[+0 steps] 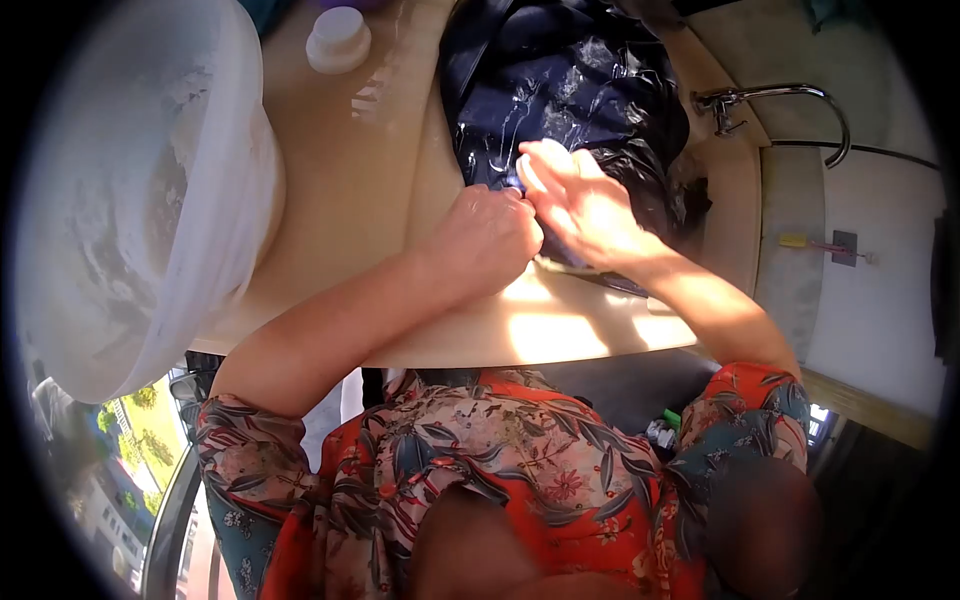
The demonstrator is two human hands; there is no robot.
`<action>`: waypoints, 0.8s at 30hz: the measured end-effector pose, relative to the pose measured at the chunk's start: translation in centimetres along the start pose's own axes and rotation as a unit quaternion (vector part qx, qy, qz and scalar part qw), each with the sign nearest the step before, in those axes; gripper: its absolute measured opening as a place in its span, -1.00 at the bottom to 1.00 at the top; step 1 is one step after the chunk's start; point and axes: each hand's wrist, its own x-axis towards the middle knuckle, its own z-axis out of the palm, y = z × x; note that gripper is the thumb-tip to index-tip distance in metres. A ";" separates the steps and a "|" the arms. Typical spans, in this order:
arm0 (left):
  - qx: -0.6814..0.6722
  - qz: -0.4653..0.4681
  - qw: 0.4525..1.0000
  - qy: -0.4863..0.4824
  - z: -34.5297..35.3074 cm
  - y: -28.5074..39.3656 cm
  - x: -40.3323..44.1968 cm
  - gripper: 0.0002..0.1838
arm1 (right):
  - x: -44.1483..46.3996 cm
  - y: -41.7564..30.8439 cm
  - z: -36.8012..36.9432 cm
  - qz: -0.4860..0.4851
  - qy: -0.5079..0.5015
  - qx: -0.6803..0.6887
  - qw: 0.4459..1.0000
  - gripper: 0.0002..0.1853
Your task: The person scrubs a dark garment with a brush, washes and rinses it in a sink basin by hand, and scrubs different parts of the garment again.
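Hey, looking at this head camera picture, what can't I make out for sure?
All in the head view:
Whether the left hand has a grip on any dark wet material: its curled fingers hide that.
The palm of the right hand: turned away from the camera.
What lies under the material: covered by it.
The purple thing: cut off by the top edge.
The green thing below the counter: too small to name.

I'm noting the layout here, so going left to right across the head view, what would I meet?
Translucent white tub, small round white item, dark wet-looking material, metal tap.
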 end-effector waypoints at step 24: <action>0.010 -0.023 0.995 -0.095 -1.9 0.2 0.2 -0.82 | 1.6 2.0 0.7 0.138 0.004 0.076 0.988 -0.50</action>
